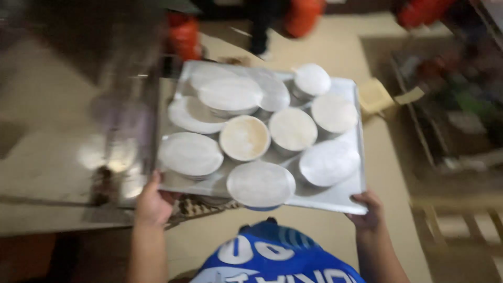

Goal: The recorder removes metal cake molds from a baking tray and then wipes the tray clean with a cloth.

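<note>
I carry a large metal tray in front of my body, above the floor. My left hand grips its near left corner and my right hand grips its near right corner. The tray is loaded with several round white bowls and containers, most covered with pale lids. One uncovered bowl in the middle shows a tan inside. The picture is blurred by motion.
A shiny steel counter runs along my left side, next to the tray. Orange-red bags and a person's legs are on the floor ahead. A cardboard box and a cluttered rack stand to the right.
</note>
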